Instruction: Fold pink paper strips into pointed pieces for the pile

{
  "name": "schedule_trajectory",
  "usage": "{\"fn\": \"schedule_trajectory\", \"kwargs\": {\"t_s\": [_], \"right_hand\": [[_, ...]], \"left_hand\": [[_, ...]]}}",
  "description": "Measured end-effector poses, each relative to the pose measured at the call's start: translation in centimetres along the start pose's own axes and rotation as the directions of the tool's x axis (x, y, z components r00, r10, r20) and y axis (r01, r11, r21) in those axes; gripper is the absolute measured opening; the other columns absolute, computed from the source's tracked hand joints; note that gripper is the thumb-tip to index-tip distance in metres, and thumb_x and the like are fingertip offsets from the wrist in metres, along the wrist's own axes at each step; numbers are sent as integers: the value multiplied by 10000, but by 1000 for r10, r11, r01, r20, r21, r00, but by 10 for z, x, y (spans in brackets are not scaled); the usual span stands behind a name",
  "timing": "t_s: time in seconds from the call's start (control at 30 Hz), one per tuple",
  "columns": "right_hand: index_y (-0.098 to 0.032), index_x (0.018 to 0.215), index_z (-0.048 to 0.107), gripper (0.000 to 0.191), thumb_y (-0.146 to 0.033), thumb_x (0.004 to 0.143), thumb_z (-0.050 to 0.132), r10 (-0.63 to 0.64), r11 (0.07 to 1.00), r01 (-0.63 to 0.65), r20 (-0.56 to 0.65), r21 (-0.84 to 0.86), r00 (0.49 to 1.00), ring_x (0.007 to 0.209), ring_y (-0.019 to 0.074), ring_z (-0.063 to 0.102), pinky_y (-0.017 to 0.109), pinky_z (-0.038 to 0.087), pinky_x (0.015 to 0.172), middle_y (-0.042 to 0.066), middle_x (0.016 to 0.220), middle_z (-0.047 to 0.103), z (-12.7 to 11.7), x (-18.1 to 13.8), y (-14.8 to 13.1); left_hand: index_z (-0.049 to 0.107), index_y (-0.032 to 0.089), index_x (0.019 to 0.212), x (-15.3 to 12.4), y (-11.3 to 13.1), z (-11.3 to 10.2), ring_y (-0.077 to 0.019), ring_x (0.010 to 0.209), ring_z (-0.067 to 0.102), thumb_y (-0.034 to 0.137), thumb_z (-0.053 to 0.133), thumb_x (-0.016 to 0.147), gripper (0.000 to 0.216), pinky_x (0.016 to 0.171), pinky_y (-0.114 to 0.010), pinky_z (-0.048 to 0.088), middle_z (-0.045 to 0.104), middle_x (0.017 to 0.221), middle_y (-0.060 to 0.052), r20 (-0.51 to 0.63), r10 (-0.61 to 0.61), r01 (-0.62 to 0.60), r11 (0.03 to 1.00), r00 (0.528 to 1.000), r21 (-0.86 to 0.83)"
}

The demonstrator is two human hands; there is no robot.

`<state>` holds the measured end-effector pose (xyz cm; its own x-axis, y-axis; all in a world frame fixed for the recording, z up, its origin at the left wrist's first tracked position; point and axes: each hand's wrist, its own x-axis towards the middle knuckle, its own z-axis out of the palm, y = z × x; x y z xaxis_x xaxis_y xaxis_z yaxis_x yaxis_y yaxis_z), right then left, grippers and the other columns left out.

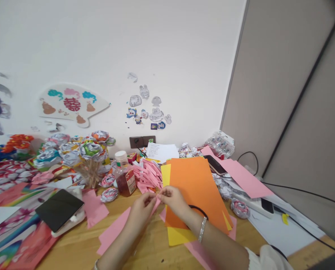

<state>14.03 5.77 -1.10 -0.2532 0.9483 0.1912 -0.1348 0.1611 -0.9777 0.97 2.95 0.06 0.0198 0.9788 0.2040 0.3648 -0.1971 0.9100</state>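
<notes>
Both hands meet over the middle of the wooden table. A narrow strip of pink paper (pixel 155 207) is pinched between the fingertips of my left hand (pixel 142 206). At the strip's upper end, my right hand (pixel 173 198) also has its thumb and fingers closed on it. Part of the strip is hidden by the fingers. Under my right wrist lies a stack of orange paper (pixel 194 180) with yellow sheets (pixel 181 237) showing at its edges. A pile of folded pink paper strips (pixel 147 174) sits just beyond my hands, and a pink sheet (pixel 115 228) is left of my left forearm.
A bottle of dark red liquid (pixel 125 182) stands near the pink pile. Paper flowers (pixel 92 150) crowd the back left. A black tablet (pixel 59 210) lies on the left. On the right are a phone (pixel 216 165), a white power strip (pixel 253 204) and cables (pixel 302 229).
</notes>
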Motion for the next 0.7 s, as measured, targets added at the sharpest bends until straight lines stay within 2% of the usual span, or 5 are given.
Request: {"fn": "schedule_trajectory", "kwargs": {"t_s": [0.27, 0.43, 0.5, 0.7], "right_hand": [[-150, 622, 551, 87, -220, 618, 602, -51, 997, 49, -25, -56, 998, 547, 107, 476, 226, 367, 554, -27, 572, 521, -2, 2, 3], [-152, 633, 561, 20, -169, 628, 570, -94, 989, 87, -54, -123, 994, 578, 119, 498, 229, 377, 571, -20, 599, 543, -5, 3, -1], [-151, 634, 562, 5, -155, 631, 561, -112, 984, 103, -59, -147, 992, 577, 117, 498, 227, 379, 570, -20, 601, 544, -6, 3, -3], [-151, 642, 567, 14, -151, 649, 554, -153, 969, 139, -54, -202, 987, 594, 116, 500, 223, 387, 585, -17, 610, 546, -5, 2, -5]], "left_hand": [[576, 136, 705, 0, 1, -1, -151, 557, 518, 408, 489, 717, 286, 513, -230, 378, 567, 587, 0, 21, 5, -6, 999, 1000, 37], [529, 134, 681, -2, 3, -6, -105, 419, 463, 491, 517, 687, 357, 409, -204, 341, 500, 499, 41, 236, -90, 103, 994, 968, -43], [505, 143, 685, -2, 4, -7, -96, 375, 453, 517, 528, 669, 375, 374, -197, 329, 482, 473, 57, 281, -124, 153, 984, 952, -87], [467, 164, 655, -4, 5, -5, -104, 356, 480, 541, 543, 647, 385, 366, -199, 356, 493, 431, 64, 262, -138, 172, 979, 955, -113]]}}
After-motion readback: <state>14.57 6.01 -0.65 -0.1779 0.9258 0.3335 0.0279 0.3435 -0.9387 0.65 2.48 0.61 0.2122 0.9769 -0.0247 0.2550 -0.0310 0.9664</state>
